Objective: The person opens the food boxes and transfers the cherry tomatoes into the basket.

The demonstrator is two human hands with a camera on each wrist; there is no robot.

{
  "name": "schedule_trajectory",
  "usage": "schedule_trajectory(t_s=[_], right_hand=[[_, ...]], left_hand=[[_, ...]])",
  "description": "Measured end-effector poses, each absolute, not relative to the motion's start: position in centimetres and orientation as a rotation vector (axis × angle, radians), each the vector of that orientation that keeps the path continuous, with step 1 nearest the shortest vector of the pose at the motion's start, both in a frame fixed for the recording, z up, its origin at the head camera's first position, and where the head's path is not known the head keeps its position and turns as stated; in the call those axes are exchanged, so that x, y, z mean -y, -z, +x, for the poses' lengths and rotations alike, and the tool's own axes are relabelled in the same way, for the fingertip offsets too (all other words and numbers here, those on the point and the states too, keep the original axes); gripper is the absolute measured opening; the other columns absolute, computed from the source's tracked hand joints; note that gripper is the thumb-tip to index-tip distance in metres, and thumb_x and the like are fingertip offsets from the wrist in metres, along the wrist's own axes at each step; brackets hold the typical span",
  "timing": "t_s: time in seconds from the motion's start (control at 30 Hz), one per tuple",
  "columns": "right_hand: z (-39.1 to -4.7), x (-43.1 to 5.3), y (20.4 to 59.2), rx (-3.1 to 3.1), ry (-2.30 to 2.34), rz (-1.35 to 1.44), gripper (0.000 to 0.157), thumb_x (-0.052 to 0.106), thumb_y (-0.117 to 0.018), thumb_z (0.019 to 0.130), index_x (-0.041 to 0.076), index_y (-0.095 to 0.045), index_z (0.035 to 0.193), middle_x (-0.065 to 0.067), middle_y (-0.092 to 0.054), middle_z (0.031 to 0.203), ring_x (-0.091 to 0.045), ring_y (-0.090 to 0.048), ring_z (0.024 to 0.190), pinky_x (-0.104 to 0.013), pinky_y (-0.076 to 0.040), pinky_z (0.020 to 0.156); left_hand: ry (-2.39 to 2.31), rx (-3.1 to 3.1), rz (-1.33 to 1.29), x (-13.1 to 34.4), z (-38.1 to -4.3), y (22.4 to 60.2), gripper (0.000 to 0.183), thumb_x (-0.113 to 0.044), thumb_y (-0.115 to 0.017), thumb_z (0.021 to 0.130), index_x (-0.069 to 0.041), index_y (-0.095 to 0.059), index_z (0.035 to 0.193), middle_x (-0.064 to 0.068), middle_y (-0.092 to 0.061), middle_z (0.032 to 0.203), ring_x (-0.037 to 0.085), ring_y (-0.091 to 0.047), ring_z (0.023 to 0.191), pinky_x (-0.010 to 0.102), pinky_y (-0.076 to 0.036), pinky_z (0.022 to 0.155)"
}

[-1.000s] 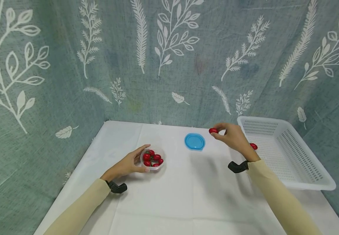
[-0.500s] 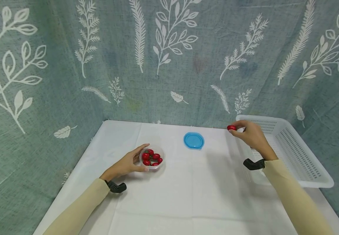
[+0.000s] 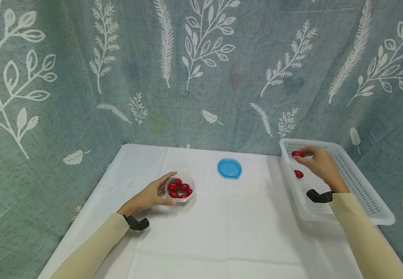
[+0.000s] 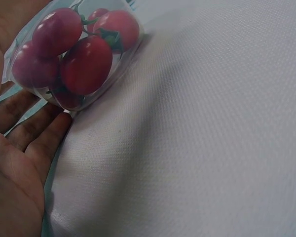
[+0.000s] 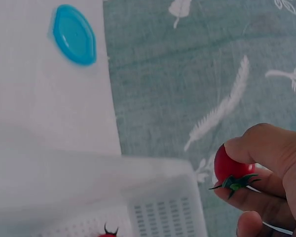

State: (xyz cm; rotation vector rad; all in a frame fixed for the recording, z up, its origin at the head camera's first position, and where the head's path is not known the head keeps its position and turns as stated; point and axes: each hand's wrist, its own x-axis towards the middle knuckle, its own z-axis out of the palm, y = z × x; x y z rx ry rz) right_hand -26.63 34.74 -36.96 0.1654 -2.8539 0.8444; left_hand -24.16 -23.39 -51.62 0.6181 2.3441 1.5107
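My left hand [image 3: 151,195] grips the side of a small clear plastic cup [image 3: 180,201], thumb on the near side and fingers behind. Several red cherry tomatoes [image 4: 87,65] with green stems lie inside it. Over the far left part of a white basket [image 3: 293,197], my right hand [image 3: 318,162] pinches one cherry tomato [image 5: 233,165] between thumb and fingers; its green calyx shows in the right wrist view. Another cherry tomato [image 3: 298,174] lies on the basket floor, below the held one.
A blue round lid [image 3: 229,168] lies on the white-covered table [image 3: 201,240], between the cup and the basket. Behind the table hangs a grey-green curtain [image 3: 173,112] with white leaf prints. The basket's raised walls stand around my right hand.
My right hand has moved right with the cherry tomato, from above the table to over the basket. The left hand and the cup have stayed in place.
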Motion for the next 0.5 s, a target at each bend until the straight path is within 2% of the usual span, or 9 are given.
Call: schedule_trajectory(t_s=[0.27,0.5], right_hand=[[-27.0,-37.1,37.3,2.928,-0.858,0.135,0.050,0.038,-0.071,0.098,-0.006,-0.067,0.122,-0.031,-0.065,0.121,-0.046,-0.060,0.109,-0.059,-0.051,0.084],[-26.9,-38.7,38.0,2.986,-0.834,0.077,0.049,0.033,-0.075,0.096,-0.011,-0.068,0.115,-0.029,-0.067,0.109,-0.041,-0.062,0.097,-0.053,-0.054,0.078]], left_hand=[[-1.504,-2.358,0.611,23.5,-24.2,51.7,0.108,-0.034,-0.091,0.081,-0.031,-0.024,0.165,0.003,-0.017,0.170,0.030,-0.018,0.156,0.047,-0.029,0.121],[-1.513,-2.338,0.600,23.5,-24.1,51.7,0.108,-0.034,-0.090,0.081,-0.031,-0.023,0.165,0.003,-0.017,0.170,0.030,-0.019,0.155,0.046,-0.029,0.121]])
